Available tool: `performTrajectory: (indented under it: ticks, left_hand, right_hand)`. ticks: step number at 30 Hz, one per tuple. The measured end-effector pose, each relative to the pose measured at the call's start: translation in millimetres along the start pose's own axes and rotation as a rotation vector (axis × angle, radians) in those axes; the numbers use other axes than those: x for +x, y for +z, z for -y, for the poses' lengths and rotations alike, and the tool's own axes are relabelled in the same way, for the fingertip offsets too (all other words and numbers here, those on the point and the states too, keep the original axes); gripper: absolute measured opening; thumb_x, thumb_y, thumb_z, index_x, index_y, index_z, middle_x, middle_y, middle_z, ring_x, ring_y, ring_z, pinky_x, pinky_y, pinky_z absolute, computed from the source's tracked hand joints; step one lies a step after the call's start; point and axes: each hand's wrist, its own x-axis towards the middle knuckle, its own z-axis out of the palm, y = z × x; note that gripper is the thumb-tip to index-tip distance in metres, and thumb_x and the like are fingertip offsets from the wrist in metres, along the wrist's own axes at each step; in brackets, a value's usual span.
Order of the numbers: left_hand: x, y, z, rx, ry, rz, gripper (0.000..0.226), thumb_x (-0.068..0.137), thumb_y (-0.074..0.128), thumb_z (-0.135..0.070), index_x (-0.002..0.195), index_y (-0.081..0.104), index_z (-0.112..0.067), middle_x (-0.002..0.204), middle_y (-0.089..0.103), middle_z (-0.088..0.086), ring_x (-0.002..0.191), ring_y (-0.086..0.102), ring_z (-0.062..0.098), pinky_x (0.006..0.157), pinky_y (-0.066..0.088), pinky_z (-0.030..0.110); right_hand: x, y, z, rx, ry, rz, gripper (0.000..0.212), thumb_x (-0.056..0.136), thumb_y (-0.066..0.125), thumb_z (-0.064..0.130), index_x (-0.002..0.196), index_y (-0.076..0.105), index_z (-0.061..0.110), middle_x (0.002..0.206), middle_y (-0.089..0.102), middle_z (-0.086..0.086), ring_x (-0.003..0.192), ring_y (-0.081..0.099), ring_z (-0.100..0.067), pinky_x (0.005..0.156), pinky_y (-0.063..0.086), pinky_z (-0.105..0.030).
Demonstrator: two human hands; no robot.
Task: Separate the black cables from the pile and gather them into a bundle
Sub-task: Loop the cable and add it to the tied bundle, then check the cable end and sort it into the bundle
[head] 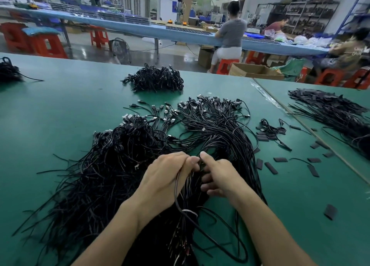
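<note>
Black cables (124,165), where do they lie? — Desk

Across the middle of a green tabletop (60,109), in one wide tangled pile. Silver plugs (200,102) fan toward the far side and loose ends trail to the near edge. — Photographer

And the hands? — Desk

Both are bare and both work at the pile's near centre. The left hand (166,179) has its grip closed round a sheaf (190,187) of the strands, fingers curled over the top. The right hand (220,177) sits thumb beside thumb with it, its grip narrow, fingers hooked into the same sheaf. A pale band (189,211) crosses the strands beside the left wrist. — Photographer

What surrounds them? — Desk

Short flat black strips (271,168) lie scattered to the right of the pile. A coiled heap (156,78) sits beyond it, a second heap (9,69) at the left edge, and a long heap (336,113) on the adjoining tabletop (300,89) at right. Behind are seated workers (232,31) at a long blue tabletop (120,25), red stools (46,45) and an open cardboard box (256,71). — Photographer
</note>
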Motion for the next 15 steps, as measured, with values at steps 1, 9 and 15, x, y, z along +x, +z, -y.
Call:
performTrajectory:
  ticks: [1, 9, 15]
  left_hand:
    - [-1.1, -0.1, -1.1, -0.015, 0.042, 0.012, 0.041, 0.101, 0.04, -0.043, 0.09, 0.073, -0.021, 0.089, 0.07, -0.009, 0.084, 0.066, 0.012, 0.075, 0.053, 0.041]
    - [-1.2, 8.5, 12.3, 0.241, -0.014, 0.203, 0.037, 0.094, 0.062, -0.041, 0.131, 0.057, -0.038, 0.128, 0.058, -0.023, 0.122, 0.049, 0.001, 0.101, 0.045, 0.032]
    - [-9.4, 24.5, 35.3, 0.238, -0.089, 0.475, 0.072, 0.093, 0.059, -0.051, 0.155, 0.024, -0.036, 0.157, 0.035, -0.014, 0.145, 0.026, 0.008, 0.117, 0.02, 0.024]
  right_hand:
    - [2.7, 0.1, 0.2, 0.123, 0.013, 0.037, 0.035, 0.094, 0.056, 0.044, 0.084, 0.06, 0.011, 0.065, 0.065, -0.001, 0.045, 0.06, -0.013, 0.04, 0.041, -0.02]
    - [-0.2, -0.6, 14.5, 0.045, -0.33, -0.197, 0.032, 0.094, 0.042, 0.004, 0.073, 0.064, 0.015, 0.058, 0.061, 0.006, 0.05, 0.056, -0.009, 0.055, 0.043, -0.028]
    - [-45.2, -12.1, 73.1, 0.295, -0.672, -0.222, 0.041, 0.094, 0.037, 0.003, 0.062, 0.055, 0.019, 0.046, 0.042, 0.014, 0.044, 0.032, -0.003, 0.043, 0.026, -0.018]
